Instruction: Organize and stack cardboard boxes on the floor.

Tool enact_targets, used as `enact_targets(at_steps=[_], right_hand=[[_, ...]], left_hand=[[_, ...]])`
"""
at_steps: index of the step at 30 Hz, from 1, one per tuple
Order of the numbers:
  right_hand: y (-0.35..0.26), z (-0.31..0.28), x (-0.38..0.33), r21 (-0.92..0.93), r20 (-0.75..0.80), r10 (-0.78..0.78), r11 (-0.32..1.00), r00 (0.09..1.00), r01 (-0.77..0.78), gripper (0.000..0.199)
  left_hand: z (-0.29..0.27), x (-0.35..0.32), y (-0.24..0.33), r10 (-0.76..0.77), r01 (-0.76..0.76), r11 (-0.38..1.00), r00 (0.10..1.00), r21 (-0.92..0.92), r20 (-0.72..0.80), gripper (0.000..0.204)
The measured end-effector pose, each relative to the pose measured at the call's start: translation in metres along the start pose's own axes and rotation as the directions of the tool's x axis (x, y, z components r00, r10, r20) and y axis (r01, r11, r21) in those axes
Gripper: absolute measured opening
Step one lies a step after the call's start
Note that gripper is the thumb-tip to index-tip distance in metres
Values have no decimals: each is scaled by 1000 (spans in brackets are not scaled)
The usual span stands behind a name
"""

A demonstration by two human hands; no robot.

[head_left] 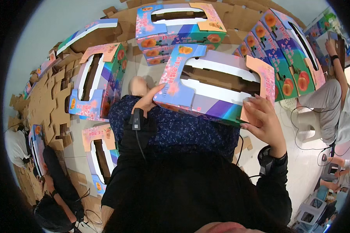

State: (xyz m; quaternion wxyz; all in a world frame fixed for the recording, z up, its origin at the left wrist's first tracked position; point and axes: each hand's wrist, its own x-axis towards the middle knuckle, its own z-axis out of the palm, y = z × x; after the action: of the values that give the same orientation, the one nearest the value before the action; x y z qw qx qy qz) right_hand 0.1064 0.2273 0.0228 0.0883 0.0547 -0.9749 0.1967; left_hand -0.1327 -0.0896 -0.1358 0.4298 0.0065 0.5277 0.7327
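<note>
A folded fruit carton (217, 99), blue, pink and peach with printed peaches, rests over my lap, its top showing a long opening edged by white flaps. My left hand (147, 100) grips its left end, the thumb along the side and the other fingers hidden beneath. At the lower right corner my right hand (263, 121) holds the carton, fingers spread over the peach-coloured end panel and thumb near the bottom edge. Through the opening, bare brown cardboard shows inside.
Similar cartons stand ahead in a stack (179, 39), at the right in a leaning row (287, 54), and at the left, one carton (99, 81) above another (101, 159). Flat brown cardboard (46, 101) covers the left floor. People work on both sides; cables (299, 132) trail at right.
</note>
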Motion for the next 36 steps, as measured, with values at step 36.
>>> enact_targets(at_steps=[36], right_hand=[[-18, 108, 58, 174, -587, -38, 970, 809, 172, 31]], left_hand=[[-69, -234, 14, 614, -890, 456, 309, 6, -726, 64]])
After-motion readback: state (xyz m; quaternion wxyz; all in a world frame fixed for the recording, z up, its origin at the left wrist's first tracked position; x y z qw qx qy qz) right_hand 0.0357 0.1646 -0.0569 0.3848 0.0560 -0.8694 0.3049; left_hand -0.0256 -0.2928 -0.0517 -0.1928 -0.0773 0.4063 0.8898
